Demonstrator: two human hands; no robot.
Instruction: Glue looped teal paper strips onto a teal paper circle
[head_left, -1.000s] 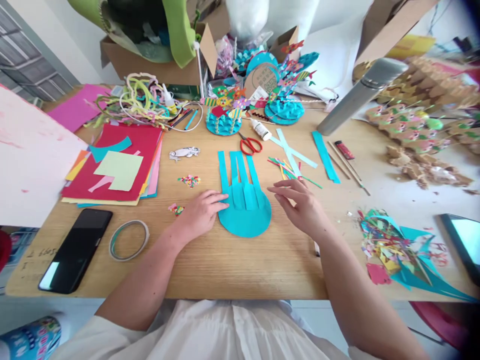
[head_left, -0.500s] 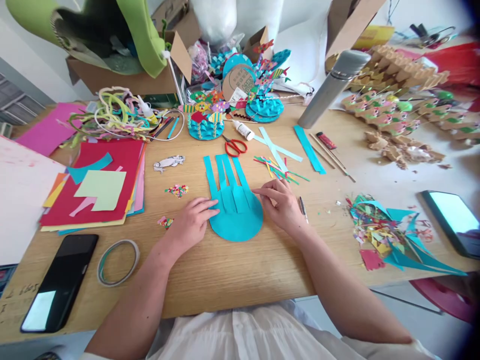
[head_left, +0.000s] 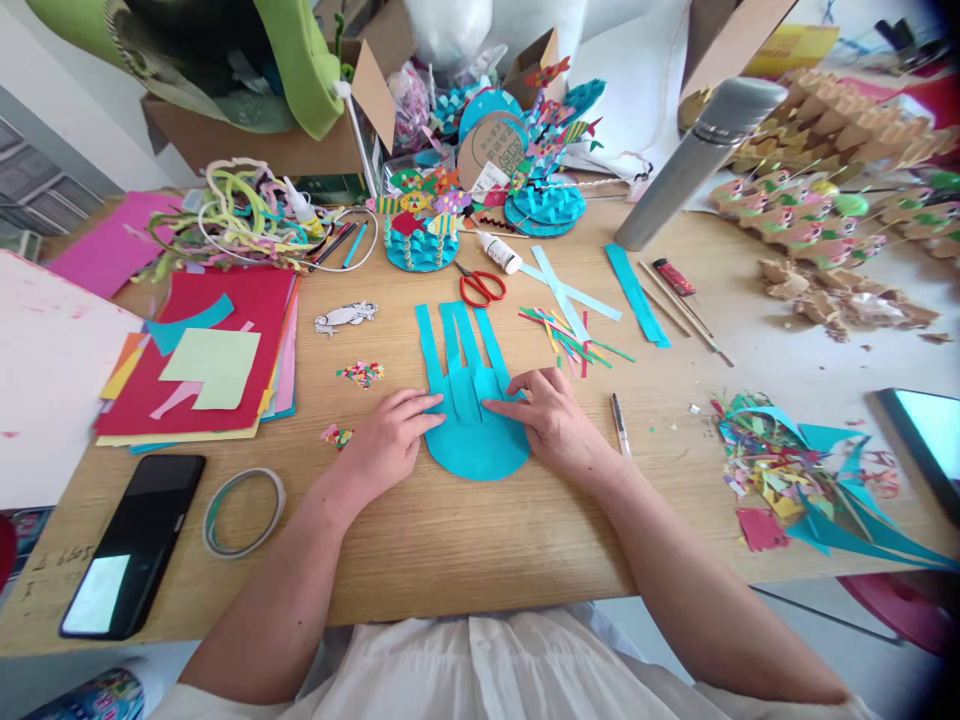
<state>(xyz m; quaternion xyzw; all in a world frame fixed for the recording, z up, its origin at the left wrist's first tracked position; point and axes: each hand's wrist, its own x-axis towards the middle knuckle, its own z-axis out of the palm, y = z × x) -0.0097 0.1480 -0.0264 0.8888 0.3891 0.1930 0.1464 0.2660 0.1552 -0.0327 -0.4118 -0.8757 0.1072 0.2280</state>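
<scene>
A blue paper disc [head_left: 478, 450] lies flat on the wooden table, with several blue paper strips [head_left: 428, 345] running up from it and away from me. My left hand [head_left: 391, 437] rests at the disc's left edge, its fingertips on the paper and holding nothing. On the right side, my right hand [head_left: 559, 420] has its index finger stretched onto the paper beside a strip, the other fingers loosely bent, nothing held. Beyond the strips lie red-handled scissors [head_left: 482, 288] and a white glue bottle [head_left: 500, 253].
Coloured paper sheets [head_left: 277, 375], a black phone [head_left: 135, 545] and a tape roll [head_left: 244, 513] are on the left. A grey flask [head_left: 686, 170] stands at the back right. Paper scraps [head_left: 795, 465] and a pen [head_left: 621, 425] lie to the right.
My right index finger has moved left and inward over the disc. My left hand stays at the disc's left edge. The view has shifted slightly.
</scene>
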